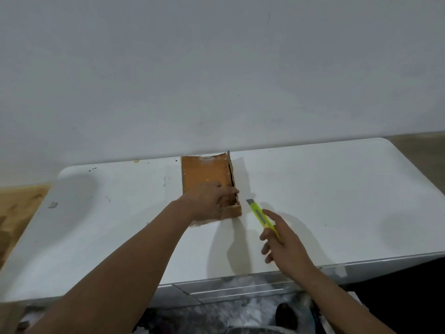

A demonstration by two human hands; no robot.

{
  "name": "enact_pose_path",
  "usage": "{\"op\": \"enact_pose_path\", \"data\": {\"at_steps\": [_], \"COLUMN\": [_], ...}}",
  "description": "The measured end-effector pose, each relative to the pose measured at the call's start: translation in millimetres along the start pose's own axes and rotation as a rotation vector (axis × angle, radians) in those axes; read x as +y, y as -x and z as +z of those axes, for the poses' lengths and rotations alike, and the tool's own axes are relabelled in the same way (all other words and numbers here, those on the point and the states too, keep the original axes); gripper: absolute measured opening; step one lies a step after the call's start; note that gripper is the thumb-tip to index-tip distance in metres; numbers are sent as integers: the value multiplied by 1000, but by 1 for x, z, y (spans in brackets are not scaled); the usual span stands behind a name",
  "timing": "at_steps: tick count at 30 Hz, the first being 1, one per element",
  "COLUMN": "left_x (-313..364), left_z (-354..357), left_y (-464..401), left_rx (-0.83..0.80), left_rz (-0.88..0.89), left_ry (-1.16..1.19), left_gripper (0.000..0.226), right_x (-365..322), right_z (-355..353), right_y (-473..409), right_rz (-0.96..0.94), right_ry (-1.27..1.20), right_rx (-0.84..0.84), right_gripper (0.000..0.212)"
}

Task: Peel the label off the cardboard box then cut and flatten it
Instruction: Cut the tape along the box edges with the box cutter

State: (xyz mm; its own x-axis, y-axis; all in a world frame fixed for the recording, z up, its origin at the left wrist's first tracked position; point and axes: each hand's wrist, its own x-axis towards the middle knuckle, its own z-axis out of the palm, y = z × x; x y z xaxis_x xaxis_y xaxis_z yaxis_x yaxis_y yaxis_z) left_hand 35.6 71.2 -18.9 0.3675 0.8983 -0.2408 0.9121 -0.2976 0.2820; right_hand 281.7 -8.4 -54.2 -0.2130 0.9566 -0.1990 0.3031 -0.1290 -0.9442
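Holding: my left hand (212, 201) presses down on the near end of the cardboard box (207, 175); its fingers (228, 192) are curled over the box's near right corner, closed on the board.
Right hand: my right hand (281, 239) grips the yellow-green utility knife (261, 216) by its rear half, index finger laid along the top, other fingers wrapped loosely under; blade tip just beside the box's near right corner, not touching it as far as I can tell.
Box position: on the white desk (337, 189), far end against the wall (216, 68), roughly mid-desk.
Box axis: long axis runs from me toward the wall; top face up, a dark open seam along the box's right edge.
Knife axis: points up-left toward the box, handle trailing toward me.
Label: pale torn patches on the top face near the wall end; I judge the label mostly off, though residue is hard to read.
Handling (judgement): light, stiff single-wall board; crushes at corners, slides readily on the smooth desk, so it needs pinning.
Hold point (judgement): flat palm on the near end, left of the seam, clear of the blade's path.
Risk (judgement): left fingers sit close to the cutting line.
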Motion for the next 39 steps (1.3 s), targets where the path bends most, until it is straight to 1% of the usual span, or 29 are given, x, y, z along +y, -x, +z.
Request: {"op": "enact_pose_path", "data": {"at_steps": [2, 3, 5, 9, 11, 14, 16, 17, 21, 24, 26, 28, 31, 34, 39], "left_x": [1, 1, 3, 3, 0, -8, -18, -22, -30, -32, -35, -35, -26, -14, -10], "left_z": [1, 2, 2, 5, 6, 6, 5, 4, 3, -1, 1, 4, 7, 8, 9], "left_y": [0, 1, 4, 11, 18, 33, 44, 50, 72, 83, 86, 85, 80, 73, 62], "left_rx": [-12, -13, -14, -2, 18, 102, 171, 171, 129, 74, 67, 58, 2, 17, 7], "left_rz": [-29, -40, -55, -76, -75, -131, -166, -168, -150, -169, -140, -102, -102, -86, -95], "left_ry": [4, 2, -3, 13, 95, 230, 181, 168, 268, 292, 188, 44, -169, -378, -434], "left_gripper": [74, 78, 82, 83, 79, 78, 83, 83, 67, 72, 75, 72, 72, 76, 72], "right_x": [-11, -18, -28, -36, -36, -37, -38, -39, -43, -46, -48, -53, -59, -61, -60], "right_z": [8, 13, 23, 38, 41, 41, 41, 41, 42, 43, 44, 47, 52, 57, 54], "right_y": [-12, -19, -31, -41, -44, -49, -54, -57, -71, -86, -97, -108, -120, -127, -133], "right_rz": [88, 112, 125, 115, 109, 101, 97, 95, 96, 96, 101, 107, 112, 126, 138], "right_ry": [-289, -367, -435, -426, -412, -408, -419, -425, -445, -422, -400, -391, -404, -417, -411], "right_rx": [60, 87, 118, 135, 152, 166, 161, 156, 130, 117, 104, 77, 34, 19, -24], "right_gripper": [36, 35, 35, 37, 38, 40, 40, 40, 41, 42, 41, 39, 38, 37, 36]}}
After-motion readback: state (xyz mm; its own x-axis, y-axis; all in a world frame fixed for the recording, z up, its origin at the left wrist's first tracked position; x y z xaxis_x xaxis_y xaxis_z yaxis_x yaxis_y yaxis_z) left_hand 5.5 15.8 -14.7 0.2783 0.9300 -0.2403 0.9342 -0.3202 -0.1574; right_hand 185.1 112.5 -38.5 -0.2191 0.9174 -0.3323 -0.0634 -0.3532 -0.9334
